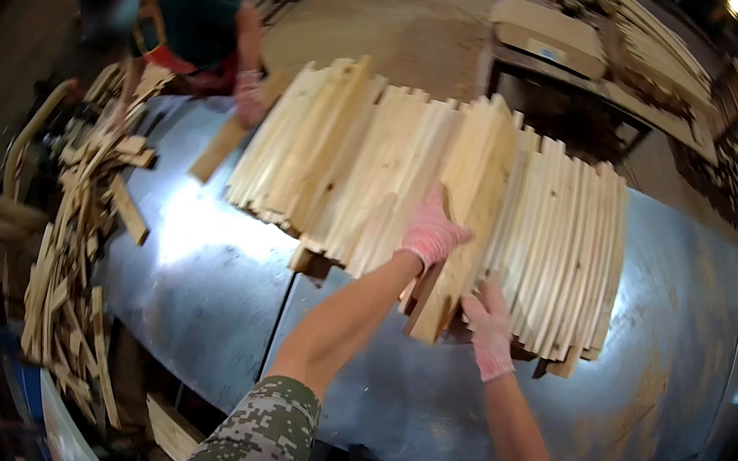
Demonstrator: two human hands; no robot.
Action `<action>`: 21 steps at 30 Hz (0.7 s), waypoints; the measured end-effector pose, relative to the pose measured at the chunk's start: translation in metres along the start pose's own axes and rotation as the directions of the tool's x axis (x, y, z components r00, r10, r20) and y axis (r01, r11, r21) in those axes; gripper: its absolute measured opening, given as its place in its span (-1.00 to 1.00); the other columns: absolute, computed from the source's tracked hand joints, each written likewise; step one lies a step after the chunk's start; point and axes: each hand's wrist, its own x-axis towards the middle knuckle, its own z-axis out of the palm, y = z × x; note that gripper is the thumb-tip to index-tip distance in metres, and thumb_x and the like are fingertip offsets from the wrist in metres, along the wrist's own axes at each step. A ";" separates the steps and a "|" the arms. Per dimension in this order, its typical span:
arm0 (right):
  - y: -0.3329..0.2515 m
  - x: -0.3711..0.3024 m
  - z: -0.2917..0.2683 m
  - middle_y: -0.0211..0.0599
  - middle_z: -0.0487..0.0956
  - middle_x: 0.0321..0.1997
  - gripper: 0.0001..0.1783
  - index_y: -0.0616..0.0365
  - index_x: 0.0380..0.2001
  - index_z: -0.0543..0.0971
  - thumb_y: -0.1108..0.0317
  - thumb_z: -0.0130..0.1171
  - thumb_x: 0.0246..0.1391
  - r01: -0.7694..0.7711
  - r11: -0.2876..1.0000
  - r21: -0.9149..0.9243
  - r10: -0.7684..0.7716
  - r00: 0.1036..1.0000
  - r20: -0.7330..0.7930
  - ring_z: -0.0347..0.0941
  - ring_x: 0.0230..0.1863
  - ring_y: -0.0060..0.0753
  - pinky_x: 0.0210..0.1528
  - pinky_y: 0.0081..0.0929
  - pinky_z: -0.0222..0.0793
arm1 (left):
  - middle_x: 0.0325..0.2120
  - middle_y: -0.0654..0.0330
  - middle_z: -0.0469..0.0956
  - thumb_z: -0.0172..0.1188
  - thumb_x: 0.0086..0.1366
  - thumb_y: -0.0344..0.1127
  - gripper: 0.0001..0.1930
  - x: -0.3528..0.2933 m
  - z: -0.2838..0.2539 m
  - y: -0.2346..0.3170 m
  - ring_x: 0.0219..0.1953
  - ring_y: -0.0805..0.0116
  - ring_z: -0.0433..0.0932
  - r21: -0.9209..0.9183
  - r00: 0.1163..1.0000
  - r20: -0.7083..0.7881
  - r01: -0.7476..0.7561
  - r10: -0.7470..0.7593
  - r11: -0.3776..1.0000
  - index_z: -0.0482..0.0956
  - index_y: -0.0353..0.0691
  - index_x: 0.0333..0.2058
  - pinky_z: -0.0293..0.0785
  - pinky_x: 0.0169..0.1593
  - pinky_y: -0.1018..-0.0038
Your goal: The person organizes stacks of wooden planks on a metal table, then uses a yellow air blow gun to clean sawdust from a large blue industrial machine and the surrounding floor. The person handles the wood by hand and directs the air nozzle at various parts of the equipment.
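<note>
A broad row of pale wooden strips (390, 153) lies side by side on the metal table, in stacked bundles. My left hand (433, 229), in a pink-and-white knit glove, rests on the strips near the middle, its thumb spread to the right. Under that thumb a wider wooden board (473, 189) juts toward me past the others. My right hand (489, 332), gloved alike, is at the near ends of the strips just right of this board, fingers apart and pointing away from me. Neither hand is wrapped round a strip.
The metal table (348, 371) has a seam left of my left forearm. At the far left a co-worker (191, 27) in gloves holds a wooden board (219, 149). Offcuts (75, 282) pile along the left edge. A cardboard box (549, 36) sits on a bench at the back right.
</note>
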 end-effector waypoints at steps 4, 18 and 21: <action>0.006 -0.064 0.018 -0.23 0.47 0.34 -0.23 0.23 0.53 0.10 0.39 0.10 0.33 -0.019 0.972 0.236 0.002 0.997 0.072 0.45 0.17 -0.47 0.09 -0.52 0.40 | 0.31 -0.09 0.37 0.63 -0.08 -0.19 0.24 -0.103 -0.055 -0.059 0.35 0.12 0.34 -0.569 0.973 0.230 0.133 0.002 0.812 0.00 -0.35 0.48 0.21 0.41 0.31; 0.050 -0.228 0.263 -0.05 0.51 0.28 -0.15 0.23 0.52 0.11 0.23 0.24 0.30 -0.113 0.988 -0.109 0.157 0.640 0.752 0.53 0.09 -0.32 0.06 -0.38 0.52 | 0.34 0.06 0.30 0.62 -0.08 -0.11 0.36 -0.573 -0.322 -0.206 0.33 0.27 0.29 -0.728 0.856 -0.333 0.033 -0.395 0.685 -0.17 -0.19 0.55 0.15 0.40 0.37; 0.050 -0.277 0.350 -0.04 0.52 0.28 -0.17 0.28 0.50 0.15 0.30 0.26 0.28 -0.035 0.963 -0.266 0.247 0.503 0.828 0.53 0.14 -0.33 0.17 -0.38 0.48 | 0.36 0.14 0.30 0.54 -0.07 -0.31 0.24 -0.645 -0.344 -0.250 0.32 0.30 0.33 -0.810 0.681 -0.519 -0.200 -0.517 0.551 -0.07 -0.16 0.54 0.31 0.33 0.37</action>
